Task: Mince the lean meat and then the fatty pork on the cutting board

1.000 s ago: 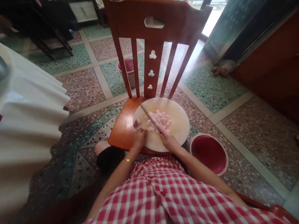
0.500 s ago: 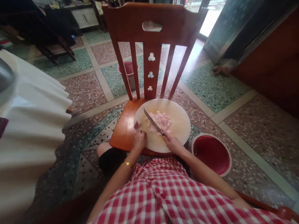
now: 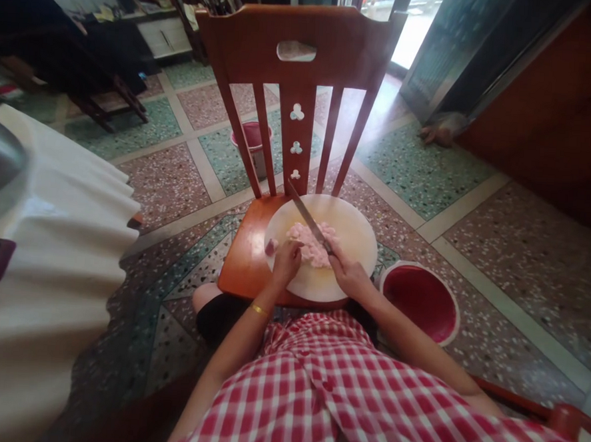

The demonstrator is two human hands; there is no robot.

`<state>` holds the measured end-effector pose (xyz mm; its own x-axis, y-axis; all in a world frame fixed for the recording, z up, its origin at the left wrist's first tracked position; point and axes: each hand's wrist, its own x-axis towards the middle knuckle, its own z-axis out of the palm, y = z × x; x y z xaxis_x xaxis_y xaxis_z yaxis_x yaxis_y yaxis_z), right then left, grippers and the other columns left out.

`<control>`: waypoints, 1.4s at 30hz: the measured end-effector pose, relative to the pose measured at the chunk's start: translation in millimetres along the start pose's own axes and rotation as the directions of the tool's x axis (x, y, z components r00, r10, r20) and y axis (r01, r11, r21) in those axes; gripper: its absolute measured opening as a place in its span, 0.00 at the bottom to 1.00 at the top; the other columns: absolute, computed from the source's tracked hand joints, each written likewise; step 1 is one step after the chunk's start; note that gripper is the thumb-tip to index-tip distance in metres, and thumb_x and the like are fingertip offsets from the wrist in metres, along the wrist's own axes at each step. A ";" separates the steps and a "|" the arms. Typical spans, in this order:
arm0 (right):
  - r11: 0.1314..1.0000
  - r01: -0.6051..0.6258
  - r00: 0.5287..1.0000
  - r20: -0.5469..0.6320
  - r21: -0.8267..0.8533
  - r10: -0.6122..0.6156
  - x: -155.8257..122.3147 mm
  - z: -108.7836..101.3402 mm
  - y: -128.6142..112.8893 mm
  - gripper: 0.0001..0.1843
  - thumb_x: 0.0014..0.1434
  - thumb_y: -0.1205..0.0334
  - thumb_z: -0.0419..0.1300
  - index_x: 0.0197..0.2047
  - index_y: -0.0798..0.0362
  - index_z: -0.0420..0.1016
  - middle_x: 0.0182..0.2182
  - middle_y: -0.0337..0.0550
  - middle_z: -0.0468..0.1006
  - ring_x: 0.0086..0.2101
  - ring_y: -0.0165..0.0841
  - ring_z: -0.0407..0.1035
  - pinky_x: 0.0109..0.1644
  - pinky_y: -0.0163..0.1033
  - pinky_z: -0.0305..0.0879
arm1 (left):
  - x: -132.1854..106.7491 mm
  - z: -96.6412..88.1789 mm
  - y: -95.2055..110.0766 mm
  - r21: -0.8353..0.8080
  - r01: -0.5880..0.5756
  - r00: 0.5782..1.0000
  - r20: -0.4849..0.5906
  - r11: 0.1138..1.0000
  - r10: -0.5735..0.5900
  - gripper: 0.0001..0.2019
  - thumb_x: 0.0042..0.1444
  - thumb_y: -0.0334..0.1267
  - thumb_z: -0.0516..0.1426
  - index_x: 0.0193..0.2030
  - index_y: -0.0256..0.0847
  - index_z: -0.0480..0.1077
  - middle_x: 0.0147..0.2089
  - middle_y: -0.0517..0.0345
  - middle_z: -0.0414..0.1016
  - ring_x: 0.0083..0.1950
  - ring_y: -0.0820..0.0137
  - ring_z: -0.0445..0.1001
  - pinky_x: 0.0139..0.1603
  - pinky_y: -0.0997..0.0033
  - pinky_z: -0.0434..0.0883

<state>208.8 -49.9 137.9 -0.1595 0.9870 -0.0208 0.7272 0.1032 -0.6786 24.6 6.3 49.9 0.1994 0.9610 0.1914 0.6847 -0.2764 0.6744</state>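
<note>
A speckled floor (image 3: 514, 248) of green and reddish tiles is spreading under everything, pale strips running between the tiles. At the left, a table (image 3: 64, 233) is wearing a cream cloth that is hanging in folds. A wooden chair (image 3: 238, 257) is standing straight ahead, its slatted back facing the person, who is wearing a red-and-white checked shirt (image 3: 285, 394).

On the chair's seat a round white board (image 3: 359, 235) is lying, covering the right part and leaving bare wood showing at the left. A red-lined bucket (image 3: 421, 302) is sitting on the floor just right of the board, and a smaller bin (image 3: 253, 135) is showing through the slats behind the chair.

A knife (image 3: 306, 215) is slanting over the board, its tip pointing away toward the chair back; whether the blade is touching anything, I cannot tell. Below it the chopped pale pink meat (image 3: 318, 249) is lying in a loose heap in the middle of the board.

The right hand (image 3: 348, 272) is gripping the knife's handle, fingers wrapped closed around it. The left hand (image 3: 287, 262) is resting at the heap's left edge, fingers curled — I cannot tell whether they are pinching a bit of meat. A gold bracelet (image 3: 259, 309) is circling the left wrist. Smallest of all, a dark red chunk (image 3: 270, 248) is lying near the board's left rim, just beside the left hand.
</note>
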 end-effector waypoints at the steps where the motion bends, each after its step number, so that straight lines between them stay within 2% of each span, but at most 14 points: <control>1: 0.999 0.043 0.998 -0.047 0.020 -0.042 1.4 -2.1 -4.6 0.28 0.64 0.58 0.43 0.66 0.48 0.45 0.58 0.43 0.62 0.52 0.39 0.64 0.51 0.40 0.64 | 1.8 3.4 0.7 -0.015 -0.052 0.998 0.019 0.999 0.052 0.13 0.52 0.26 0.49 0.42 0.38 0.68 0.44 0.52 0.71 0.48 0.69 0.68 0.51 0.68 0.65; 3: 0.995 0.091 0.993 -0.083 0.033 -0.088 5.9 1.7 -6.8 0.28 0.64 0.58 0.42 0.66 0.49 0.44 0.60 0.43 0.58 0.53 0.38 0.62 0.52 0.39 0.63 | -0.5 8.9 -1.5 -0.009 -0.097 0.994 0.049 0.995 0.097 0.14 0.52 0.24 0.49 0.43 0.38 0.68 0.46 0.51 0.71 0.51 0.67 0.67 0.53 0.66 0.64; 7: 0.998 -0.002 0.992 0.127 -0.066 0.010 11.5 22.2 10.0 0.28 0.62 0.61 0.46 0.65 0.49 0.50 0.56 0.47 0.66 0.48 0.39 0.69 0.47 0.40 0.67 | -23.5 7.7 -13.3 0.033 -0.004 1.000 -0.001 0.999 0.004 0.13 0.52 0.24 0.49 0.40 0.39 0.70 0.39 0.52 0.71 0.45 0.67 0.68 0.50 0.65 0.65; 9: 0.992 -0.047 0.982 0.177 -0.115 0.067 10.3 23.6 13.7 0.28 0.62 0.61 0.46 0.65 0.49 0.51 0.53 0.49 0.69 0.46 0.41 0.70 0.46 0.41 0.67 | -36.8 4.7 -18.5 -0.013 0.059 0.997 -0.056 0.998 -0.060 0.12 0.52 0.25 0.48 0.38 0.38 0.71 0.36 0.53 0.70 0.42 0.68 0.68 0.47 0.66 0.66; 15: 0.997 0.049 0.998 0.051 -0.061 -0.046 9.4 12.7 -0.9 0.28 0.63 0.60 0.44 0.66 0.47 0.45 0.57 0.45 0.65 0.48 0.39 0.68 0.47 0.39 0.66 | -56.5 15.2 -28.9 -0.312 0.199 0.944 -0.193 0.929 -0.267 0.08 0.54 0.31 0.48 0.35 0.37 0.69 0.34 0.56 0.70 0.39 0.71 0.69 0.44 0.70 0.67; 19: 0.986 -0.037 0.982 0.178 -0.162 0.066 7.7 18.4 7.8 0.28 0.62 0.62 0.47 0.65 0.50 0.51 0.51 0.48 0.72 0.44 0.40 0.71 0.45 0.41 0.67 | -58.4 21.9 -34.8 -0.436 0.200 0.926 -0.208 0.877 -0.315 0.08 0.53 0.32 0.49 0.35 0.37 0.69 0.33 0.56 0.71 0.38 0.71 0.70 0.42 0.71 0.67; 21: 0.983 -0.057 0.979 0.182 -0.177 0.089 4.8 14.6 8.2 0.27 0.62 0.61 0.47 0.65 0.48 0.51 0.49 0.47 0.74 0.44 0.41 0.72 0.45 0.42 0.68 | -58.5 21.9 -37.0 -0.479 0.208 0.923 -0.193 0.853 -0.333 0.07 0.52 0.33 0.50 0.34 0.37 0.69 0.33 0.57 0.71 0.37 0.71 0.70 0.42 0.71 0.67; 24: 0.996 0.019 0.996 0.084 -0.085 -0.012 3.7 8.4 0.2 0.28 0.63 0.59 0.46 0.66 0.45 0.47 0.54 0.43 0.69 0.47 0.40 0.69 0.48 0.42 0.66 | -57.7 21.7 -39.9 -0.554 0.236 0.905 -0.175 0.798 -0.388 0.07 0.51 0.34 0.51 0.33 0.37 0.69 0.31 0.57 0.71 0.36 0.72 0.70 0.41 0.72 0.67; 26: 0.998 0.064 0.998 0.022 -0.029 -0.063 6.4 11.8 -2.1 0.28 0.63 0.59 0.44 0.66 0.47 0.45 0.57 0.43 0.64 0.49 0.39 0.67 0.49 0.41 0.65 | -57.0 22.2 -41.7 -0.588 0.257 0.889 -0.168 0.767 -0.426 0.07 0.50 0.34 0.51 0.32 0.37 0.69 0.31 0.58 0.71 0.35 0.72 0.71 0.40 0.72 0.67; 28: 0.998 0.055 0.998 0.036 -0.027 -0.054 9.4 19.1 1.8 0.28 0.63 0.61 0.44 0.66 0.50 0.47 0.58 0.45 0.63 0.50 0.39 0.66 0.50 0.41 0.65 | -56.8 22.6 -43.2 -0.597 0.269 0.885 -0.156 0.756 -0.439 0.07 0.50 0.35 0.51 0.32 0.37 0.69 0.30 0.58 0.72 0.35 0.72 0.71 0.40 0.72 0.67; 32: 0.992 -0.047 0.984 0.164 -0.120 0.066 8.7 18.5 8.8 0.27 0.62 0.61 0.46 0.64 0.50 0.52 0.52 0.47 0.71 0.47 0.41 0.69 0.49 0.43 0.66 | -57.2 22.4 -44.2 -0.588 0.261 0.901 -0.137 0.765 -0.413 0.07 0.49 0.35 0.51 0.31 0.37 0.69 0.30 0.58 0.72 0.34 0.72 0.71 0.39 0.72 0.67; 35: 0.997 0.019 0.997 0.082 -0.071 -0.013 7.2 8.1 -0.2 0.28 0.63 0.59 0.45 0.65 0.46 0.48 0.54 0.45 0.69 0.48 0.40 0.69 0.50 0.42 0.65 | -56.9 22.6 -43.4 -0.588 0.254 0.901 -0.145 0.768 -0.408 0.07 0.48 0.35 0.52 0.31 0.37 0.69 0.29 0.58 0.71 0.34 0.72 0.70 0.38 0.73 0.67; 38: 0.996 0.078 0.997 -0.011 -0.032 -0.078 11.2 11.6 -4.9 0.28 0.63 0.60 0.44 0.66 0.49 0.46 0.58 0.45 0.62 0.49 0.39 0.67 0.49 0.40 0.66 | -56.8 23.2 -43.0 -0.588 0.259 0.892 -0.158 0.767 -0.423 0.06 0.48 0.35 0.52 0.31 0.37 0.69 0.29 0.59 0.71 0.33 0.72 0.70 0.38 0.73 0.67; 42: 0.989 -0.037 0.989 0.135 -0.140 0.056 14.4 22.7 6.1 0.28 0.61 0.62 0.47 0.65 0.50 0.51 0.53 0.49 0.69 0.43 0.41 0.72 0.44 0.42 0.69 | -58.4 23.6 -44.2 -0.570 0.248 0.901 -0.160 0.783 -0.402 0.07 0.49 0.34 0.51 0.31 0.38 0.70 0.30 0.58 0.72 0.34 0.72 0.70 0.39 0.72 0.67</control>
<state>195.7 -37.8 116.8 -0.2072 0.9654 -0.1582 0.8190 0.0828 -0.5677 -0.7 -37.7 -8.0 -0.2076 0.9781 0.0151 0.1856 0.0243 0.9823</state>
